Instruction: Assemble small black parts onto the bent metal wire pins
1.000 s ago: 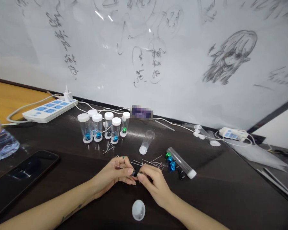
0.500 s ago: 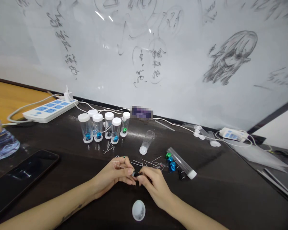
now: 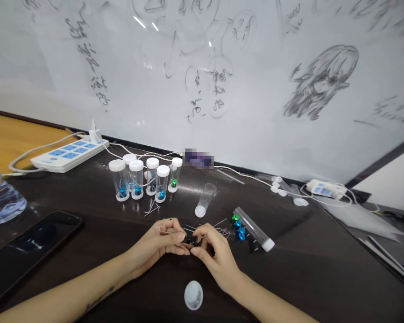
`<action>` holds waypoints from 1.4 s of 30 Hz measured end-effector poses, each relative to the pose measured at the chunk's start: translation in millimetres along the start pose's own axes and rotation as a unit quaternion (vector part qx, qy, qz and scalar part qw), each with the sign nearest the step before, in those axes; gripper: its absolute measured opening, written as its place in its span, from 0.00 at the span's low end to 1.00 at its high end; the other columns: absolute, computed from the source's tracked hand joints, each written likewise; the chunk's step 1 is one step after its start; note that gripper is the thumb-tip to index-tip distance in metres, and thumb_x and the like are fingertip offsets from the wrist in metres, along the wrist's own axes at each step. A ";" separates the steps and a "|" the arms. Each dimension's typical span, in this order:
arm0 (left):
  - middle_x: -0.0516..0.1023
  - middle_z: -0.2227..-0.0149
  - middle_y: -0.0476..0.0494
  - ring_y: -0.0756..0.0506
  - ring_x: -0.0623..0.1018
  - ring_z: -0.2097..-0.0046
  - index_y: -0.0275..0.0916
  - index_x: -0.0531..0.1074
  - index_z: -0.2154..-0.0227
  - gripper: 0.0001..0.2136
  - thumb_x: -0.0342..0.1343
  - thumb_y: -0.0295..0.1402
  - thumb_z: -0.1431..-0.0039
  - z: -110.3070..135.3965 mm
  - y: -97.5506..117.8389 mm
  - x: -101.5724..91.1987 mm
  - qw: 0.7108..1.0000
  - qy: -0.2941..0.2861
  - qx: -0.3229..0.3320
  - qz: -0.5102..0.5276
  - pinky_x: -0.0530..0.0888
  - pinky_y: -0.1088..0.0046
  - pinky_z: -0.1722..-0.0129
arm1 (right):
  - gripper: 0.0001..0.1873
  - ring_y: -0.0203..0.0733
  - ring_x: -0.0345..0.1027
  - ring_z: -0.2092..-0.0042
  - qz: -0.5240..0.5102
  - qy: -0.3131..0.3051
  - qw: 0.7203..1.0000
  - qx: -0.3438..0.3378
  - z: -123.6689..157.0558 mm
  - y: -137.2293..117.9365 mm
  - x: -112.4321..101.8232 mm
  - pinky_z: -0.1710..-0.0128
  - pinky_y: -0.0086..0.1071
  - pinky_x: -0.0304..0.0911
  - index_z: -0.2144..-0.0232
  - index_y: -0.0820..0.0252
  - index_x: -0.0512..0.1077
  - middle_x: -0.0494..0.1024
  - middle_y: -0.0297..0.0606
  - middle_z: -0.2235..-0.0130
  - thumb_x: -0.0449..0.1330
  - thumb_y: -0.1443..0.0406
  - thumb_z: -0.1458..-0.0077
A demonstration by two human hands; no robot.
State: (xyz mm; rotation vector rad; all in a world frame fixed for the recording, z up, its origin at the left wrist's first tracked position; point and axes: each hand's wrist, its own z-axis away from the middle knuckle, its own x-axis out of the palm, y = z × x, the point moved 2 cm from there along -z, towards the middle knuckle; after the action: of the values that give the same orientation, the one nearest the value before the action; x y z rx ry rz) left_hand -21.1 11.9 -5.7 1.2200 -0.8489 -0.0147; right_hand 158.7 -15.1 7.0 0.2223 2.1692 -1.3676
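Between my two hands is a small black part [image 3: 190,240], its exact kind too small to make out. My left hand [image 3: 166,240] pinches its left side between thumb and fingers, and a thin pale wire [image 3: 162,230] sticks out over that hand. On the part's right side, the thumb and forefinger of my right hand [image 3: 217,253] are closed around it. Thin metal wires [image 3: 222,231] lie on the table just behind my right hand. In front of both hands sits a round translucent white cap [image 3: 193,295].
Several white-capped clear tubes [image 3: 136,179] holding blue or green parts stand behind my left hand. A clear tube [image 3: 254,229] lies at right beside green and blue parts [image 3: 239,229]. Another tube [image 3: 206,200] is behind. A phone [image 3: 33,251], bottle [image 3: 3,199] and power strip [image 3: 70,154] occupy the left.
The fingers of my right hand have opened slightly and shifted around the black part, more of which now shows. My left hand keeps its pinch, almost unmoved.
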 end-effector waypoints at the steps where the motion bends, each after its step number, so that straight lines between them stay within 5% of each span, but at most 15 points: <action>1: 0.81 0.71 0.41 0.48 0.82 0.69 0.34 0.70 0.72 0.06 0.62 0.29 0.45 -0.2 0.2 0.0 1.000 0.001 0.001 0.000 0.78 0.77 0.66 | 0.07 0.33 0.60 0.73 -0.002 0.000 1.000 0.005 0.0 -0.1 0.0 0.73 0.27 0.57 0.59 0.56 0.66 0.66 0.31 0.66 0.59 0.63 0.41; 8: 0.81 0.74 0.43 0.48 0.82 0.69 0.34 0.70 0.72 0.06 0.62 0.28 0.46 1.3 0.4 0.1 1.000 0.009 0.003 -0.003 0.78 0.77 0.67 | 0.04 0.33 0.61 0.72 0.029 0.003 1.000 0.010 -1.1 -1.0 1.0 0.72 0.27 0.56 0.66 0.58 0.67 0.67 0.31 0.69 0.57 0.64 0.39; 14: 0.82 0.72 0.42 0.46 0.82 0.68 0.34 0.70 0.71 0.07 0.63 0.29 0.47 0.3 -1.6 1.0 1.000 -0.007 -0.001 -0.022 0.78 0.76 0.68 | 0.18 0.35 0.61 0.72 0.066 -0.043 0.997 -0.005 -0.9 1.5 1.3 0.69 0.29 0.55 0.76 0.59 0.64 0.66 0.30 0.76 0.48 0.62 0.33; 19: 0.81 0.72 0.42 0.47 0.82 0.69 0.34 0.69 0.72 0.07 0.63 0.29 0.46 -0.6 -0.8 0.0 1.000 0.003 -0.001 -0.015 0.78 0.77 0.67 | 0.06 0.33 0.60 0.72 0.033 0.006 0.999 -0.016 -0.6 1.4 0.3 0.71 0.28 0.56 0.67 0.58 0.68 0.68 0.32 0.67 0.58 0.62 0.40; 23: 0.82 0.72 0.42 0.47 0.82 0.70 0.34 0.69 0.72 0.07 0.63 0.30 0.46 0.4 -0.5 0.3 1.000 0.001 -0.003 -0.021 0.78 0.77 0.68 | 0.07 0.34 0.60 0.73 0.027 0.007 1.000 -0.014 -0.3 2.2 0.8 0.72 0.27 0.55 0.68 0.59 0.68 0.68 0.32 0.69 0.60 0.61 0.41; 28: 0.82 0.71 0.40 0.46 0.82 0.69 0.34 0.70 0.71 0.08 0.64 0.31 0.48 1.6 -1.9 1.1 0.999 -0.011 -0.005 -0.043 0.77 0.76 0.69 | 0.21 0.34 0.61 0.74 0.056 -0.054 0.997 -0.011 -0.1 2.3 1.9 0.71 0.29 0.54 0.78 0.60 0.64 0.65 0.30 0.77 0.47 0.61 0.33; 35: 0.82 0.70 0.39 0.48 0.82 0.71 0.34 0.69 0.72 0.08 0.63 0.30 0.47 0.3 -0.4 0.4 0.999 -0.008 -0.006 -0.030 0.77 0.77 0.68 | 0.08 0.35 0.61 0.72 0.031 -0.001 0.999 -0.017 -0.2 -1.0 0.5 0.72 0.29 0.57 0.66 0.58 0.67 0.68 0.35 0.65 0.59 0.59 0.40; 42: 0.79 0.76 0.47 0.45 0.82 0.69 0.35 0.70 0.72 0.08 0.64 0.30 0.49 3.3 -0.6 2.5 0.999 -0.009 -0.011 -0.039 0.78 0.76 0.69 | 0.22 0.35 0.59 0.74 0.087 -0.074 0.993 -0.017 1.4 1.3 2.2 0.70 0.30 0.54 0.77 0.59 0.62 0.63 0.30 0.77 0.44 0.58 0.32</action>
State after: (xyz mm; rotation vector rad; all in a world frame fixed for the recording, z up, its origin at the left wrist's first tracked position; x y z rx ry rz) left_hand -21.0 7.9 -4.5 1.2343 -0.8148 -0.0981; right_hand 158.0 -16.1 4.3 0.2812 1.9988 -1.2092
